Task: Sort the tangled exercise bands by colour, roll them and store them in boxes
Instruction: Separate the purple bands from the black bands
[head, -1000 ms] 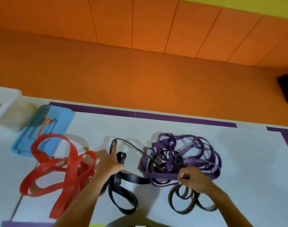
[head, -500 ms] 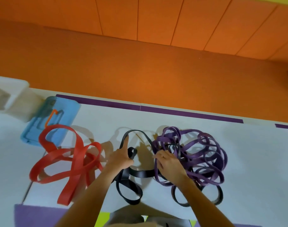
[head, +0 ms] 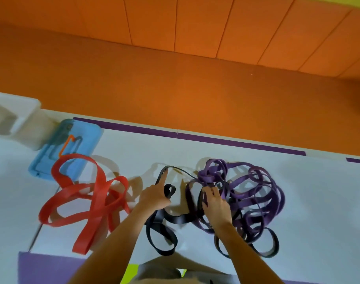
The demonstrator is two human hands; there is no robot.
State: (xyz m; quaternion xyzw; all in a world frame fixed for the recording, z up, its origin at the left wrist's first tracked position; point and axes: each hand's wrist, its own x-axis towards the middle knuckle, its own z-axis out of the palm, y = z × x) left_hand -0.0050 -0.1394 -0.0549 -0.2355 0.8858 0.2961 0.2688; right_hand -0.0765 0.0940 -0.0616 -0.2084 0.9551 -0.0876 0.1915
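The right hand (head: 216,204) is leaving the near side of the purple tangle (head: 254,193), where it was gripping a strand, and moving to the tangle's left edge. Its fingers (head: 210,191) are hooking into the strands there, beside the black band (head: 176,219).

Our bare forearms reach forward, side by side. Our left hand (head: 154,198) points its index finger straight ahead, and the other fingers curl round a band (head: 181,219). Our right hand (head: 216,203) lies palm down, fingers hooked into the tangle (head: 256,197).
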